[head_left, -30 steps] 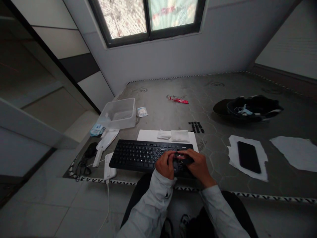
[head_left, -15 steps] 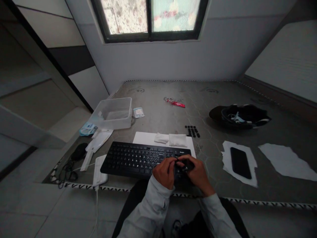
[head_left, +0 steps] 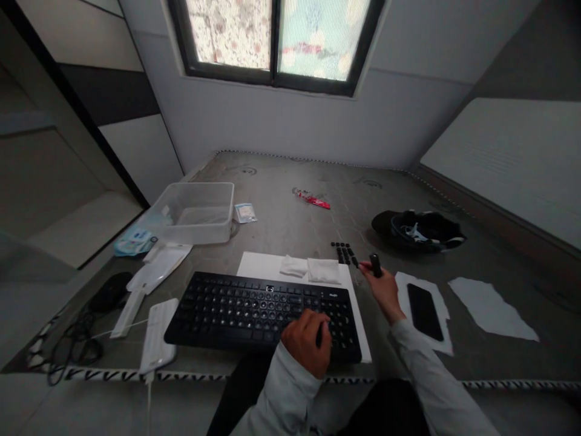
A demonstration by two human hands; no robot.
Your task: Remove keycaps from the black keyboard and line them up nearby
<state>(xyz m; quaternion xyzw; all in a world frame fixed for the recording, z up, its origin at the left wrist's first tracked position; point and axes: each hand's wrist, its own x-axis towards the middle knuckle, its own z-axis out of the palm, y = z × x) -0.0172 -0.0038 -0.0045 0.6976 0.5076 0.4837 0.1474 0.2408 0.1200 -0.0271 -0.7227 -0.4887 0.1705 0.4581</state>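
A black keyboard (head_left: pixel 254 309) lies partly on a white sheet (head_left: pixel 258 261), its dark number-pad side close to my left hand (head_left: pixel 305 340). That hand is curled over the keyboard's right part; a dark gap shows between thumb and fingers, and what it holds, if anything, cannot be made out. To the right, my right hand (head_left: pixel 384 287) is closed around a black-handled tool (head_left: pixel 375 265), the handle's end pointing up. Its fingertips reach the edge of a group of small black keycaps (head_left: pixel 344 253) laid in rows, touching or nearly touching the nearest one.
Folded white cloths (head_left: pixel 323 270) lie behind the keyboard. A clear plastic bin (head_left: pixel 195 233), a white packet (head_left: pixel 246 213) and a red item (head_left: pixel 315 200) are farther back. At right are a black cap (head_left: pixel 417 233) and a phone (head_left: pixel 425 311) on white paper. A mouse (head_left: pixel 110 290) sits left.
My hands have parted. The right hand has moved from over the keyboard to the keycaps, carrying the black-handled tool; the left has stayed at the keyboard. The view has shifted and tilted.
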